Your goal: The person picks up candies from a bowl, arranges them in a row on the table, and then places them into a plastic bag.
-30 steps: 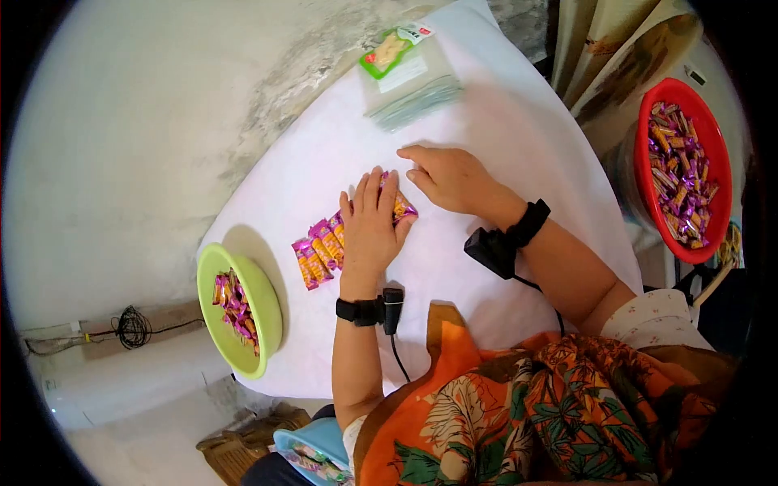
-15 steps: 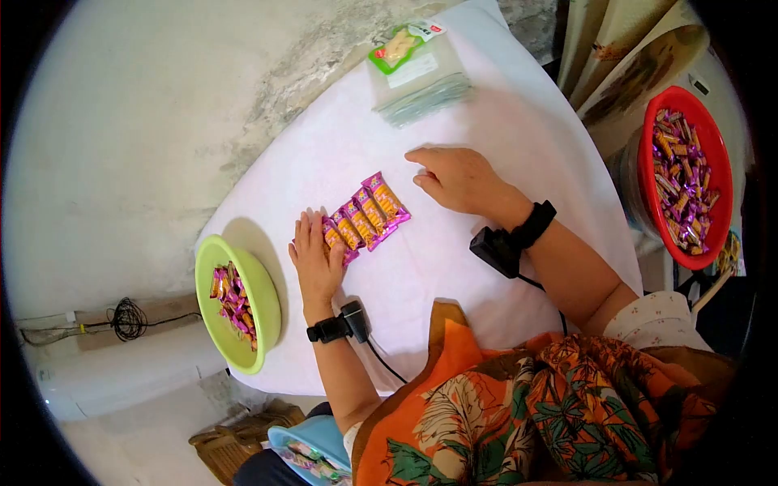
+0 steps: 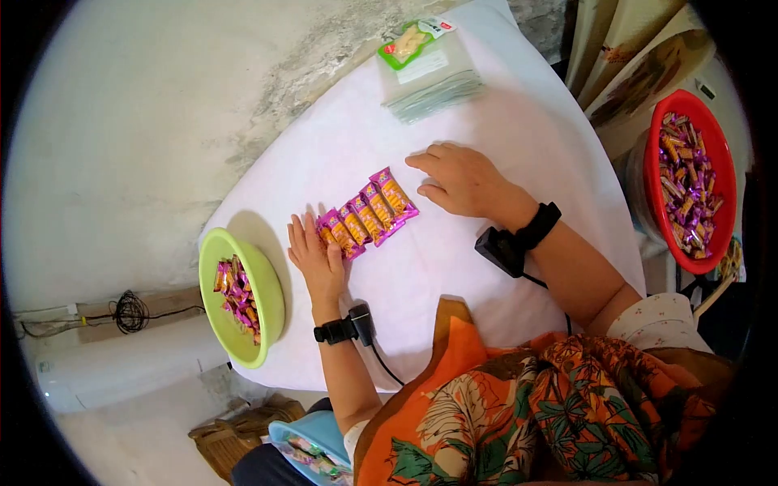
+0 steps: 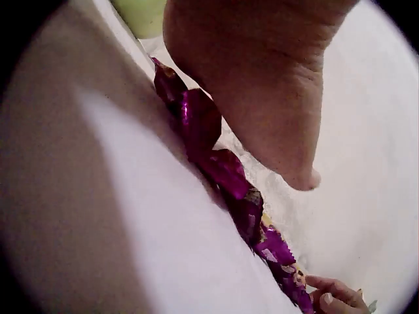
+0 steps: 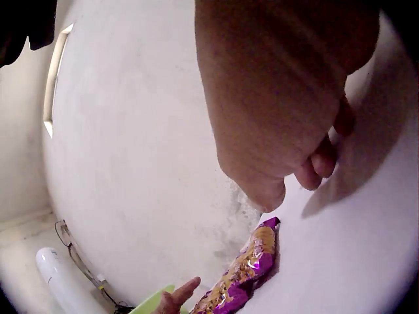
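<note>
Several purple-and-yellow wrapped snack packets (image 3: 369,212) lie side by side in a slanting row on the white-covered table. My left hand (image 3: 318,257) is at the row's left end, its fingers extended along the outermost packet and partly covering it. In the left wrist view the packets' purple wrapper ends (image 4: 226,171) run past that hand. My right hand (image 3: 470,180) hovers beyond the row's right end, fingers loosely bent, with nothing in it. The right wrist view shows a packet (image 5: 239,275) just past its fingertips.
A green bowl (image 3: 275,283) holding more packets stands at the left table edge. Clear plastic bags (image 3: 433,95) with a green-edged label lie at the far end. To the right is a red basin (image 3: 720,162) full of packets; a blue container (image 3: 320,433) sits below the table edge.
My left hand has moved from on top of the row to its left end, uncovering the packets on the right. My right hand has stayed almost in place.
</note>
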A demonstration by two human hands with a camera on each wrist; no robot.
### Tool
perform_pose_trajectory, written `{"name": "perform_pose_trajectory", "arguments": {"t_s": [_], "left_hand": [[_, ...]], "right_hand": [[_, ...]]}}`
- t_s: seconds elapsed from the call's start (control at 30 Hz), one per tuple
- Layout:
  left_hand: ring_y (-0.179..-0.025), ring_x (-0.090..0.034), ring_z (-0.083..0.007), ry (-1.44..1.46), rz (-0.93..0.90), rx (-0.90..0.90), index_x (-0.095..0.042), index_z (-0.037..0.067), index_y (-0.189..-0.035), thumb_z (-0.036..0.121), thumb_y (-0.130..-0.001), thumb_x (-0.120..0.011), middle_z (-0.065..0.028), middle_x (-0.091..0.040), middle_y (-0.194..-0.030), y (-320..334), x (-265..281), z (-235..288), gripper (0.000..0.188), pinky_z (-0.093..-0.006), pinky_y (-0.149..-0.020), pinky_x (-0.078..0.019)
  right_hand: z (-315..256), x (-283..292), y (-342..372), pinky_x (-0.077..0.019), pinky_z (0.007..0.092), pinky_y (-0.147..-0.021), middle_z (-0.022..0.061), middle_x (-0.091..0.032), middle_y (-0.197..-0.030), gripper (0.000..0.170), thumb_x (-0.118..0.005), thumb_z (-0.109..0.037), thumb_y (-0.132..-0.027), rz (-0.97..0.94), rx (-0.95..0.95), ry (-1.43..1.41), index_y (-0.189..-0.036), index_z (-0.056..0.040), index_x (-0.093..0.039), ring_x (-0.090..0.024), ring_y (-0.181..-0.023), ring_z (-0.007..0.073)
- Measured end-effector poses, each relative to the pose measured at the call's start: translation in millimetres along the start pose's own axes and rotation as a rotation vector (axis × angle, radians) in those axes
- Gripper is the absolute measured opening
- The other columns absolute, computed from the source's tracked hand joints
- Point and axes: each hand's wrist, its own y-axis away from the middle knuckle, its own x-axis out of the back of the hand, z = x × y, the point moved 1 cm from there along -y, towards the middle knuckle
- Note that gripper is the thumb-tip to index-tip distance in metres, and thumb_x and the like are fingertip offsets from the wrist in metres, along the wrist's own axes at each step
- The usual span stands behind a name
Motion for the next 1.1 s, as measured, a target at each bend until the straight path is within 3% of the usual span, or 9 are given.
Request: {"name": "perform_pose_trajectory", "arguments": {"t_s": [0.03,0.1,0.3,0.53,0.6,0.73,0.93,1.03,1.1], "left_hand": [[-0.132,-0.03,-0.0383,0.0,-0.001,-0.002,-0.038,0.001,-0.136,0.051,-0.092,-0.037,-0.022,-0.036,-0.141,-3.1,2.6,3.3,0.067,-0.0503,-0.107,-0.021],[-0.13,-0.032,-0.0382,-0.041,-0.158,-0.208,-0.038,0.002,-0.137,0.058,-0.088,-0.041,-0.022,-0.036,-0.141,-8.6,4.6,11.7,0.074,-0.0523,-0.106,-0.0214],[-0.134,-0.028,-0.0378,0.171,-0.302,-0.166,-0.035,0.006,-0.14,0.066,-0.08,-0.048,-0.0223,-0.03,-0.145,-6.9,-0.6,1.1,0.085,-0.0565,-0.106,-0.0172],[-0.134,-0.029,-0.037,-0.051,-0.209,-0.225,-0.033,0.005,-0.141,0.066,-0.077,-0.053,-0.0223,-0.031,-0.144,-19.2,14.5,34.5,0.091,-0.0594,-0.103,-0.0204],[-0.134,-0.028,-0.0352,-0.032,-0.311,-0.26,-0.029,0.004,-0.142,0.066,-0.08,-0.048,-0.0209,-0.03,-0.145,-25.1,9.4,41.2,0.09,-0.0601,-0.105,-0.0168],[-0.136,-0.027,-0.0333,0.081,-0.359,-0.232,-0.027,0.005,-0.143,0.064,-0.078,-0.053,-0.0182,-0.028,-0.147,-25.9,-5.1,34.6,0.092,-0.0606,-0.105,-0.0161],[-0.134,-0.027,-0.0374,0.057,-0.301,-0.3,-0.027,0.002,-0.142,0.058,-0.076,-0.059,-0.0229,-0.027,-0.145,-41.0,9.1,64.6,0.093,-0.0572,-0.106,-0.0181],[-0.131,-0.03,-0.0395,0.103,-0.305,-0.424,-0.028,-0.002,-0.14,0.052,-0.076,-0.064,-0.0244,-0.03,-0.143,-52.9,2.2,77.9,0.092,-0.0484,-0.105,-0.0258],[-0.13,-0.031,-0.0392,0.133,-0.324,-0.435,-0.028,-0.002,-0.14,0.051,-0.076,-0.064,-0.024,-0.031,-0.143,-54.7,-8.9,76.4,0.091,-0.0476,-0.105,-0.0267]], "right_hand": [[-0.5,0.9,0.2,-0.046,0.0427,-0.08,0.0159,-0.061,-0.093,0.034,-0.063,-0.018,-0.076,-0.002,0.002,-0.004,-0.107,-0.0019,-0.059,-0.057,-0.092,0.0328],[1.1,-2.0,-0.1,-0.0459,0.0426,-0.08,0.0158,-0.061,-0.094,0.034,-0.064,-0.018,-0.076,0.009,0.013,-0.001,-0.106,-0.0021,-0.06,-0.057,-0.092,0.0327],[2.4,-4.4,1.0,-0.0456,0.0425,-0.08,0.0154,-0.06,-0.093,0.034,-0.065,-0.016,-0.075,0.016,0.024,0.009,-0.106,-0.0024,-0.06,-0.056,-0.092,0.0324],[-0.8,-1.0,-0.2,-0.0453,0.0426,-0.079,0.0153,-0.06,-0.091,0.034,-0.065,-0.016,-0.074,-0.004,0.028,0.017,-0.105,-0.0019,-0.06,-0.056,-0.09,0.0325],[-0.8,-1.1,-0.4,-0.0452,0.0427,-0.08,0.0154,-0.06,-0.091,0.034,-0.065,-0.016,-0.074,-0.004,0.03,0.011,-0.105,-0.0017,-0.06,-0.056,-0.09,0.0326],[-2.2,0.3,-0.1,-0.045,0.0428,-0.08,0.0157,-0.059,-0.092,0.035,-0.064,-0.016,-0.074,-0.011,0.031,0.007,-0.105,-0.0011,-0.06,-0.056,-0.09,0.0329],[-3.4,-4.9,-1.5,-0.0434,0.0424,-0.082,0.0151,-0.059,-0.097,0.038,-0.064,-0.017,-0.073,0.003,0.095,-0.02,-0.108,-0.0021,-0.059,-0.055,-0.095,0.033],[-10.0,-9.9,-1.1,-0.0412,0.0427,-0.084,0.0128,-0.059,-0.104,0.039,-0.063,-0.017,-0.074,0.06,0.182,-0.022,-0.11,-0.0031,-0.058,-0.054,-0.099,0.0309],[-8.5,-16.7,1.9,-0.0399,0.0431,-0.086,0.0115,-0.058,-0.107,0.04,-0.063,-0.018,-0.075,0.043,0.211,0.024,-0.112,-0.0039,-0.057,-0.053,-0.101,0.0303]]}}
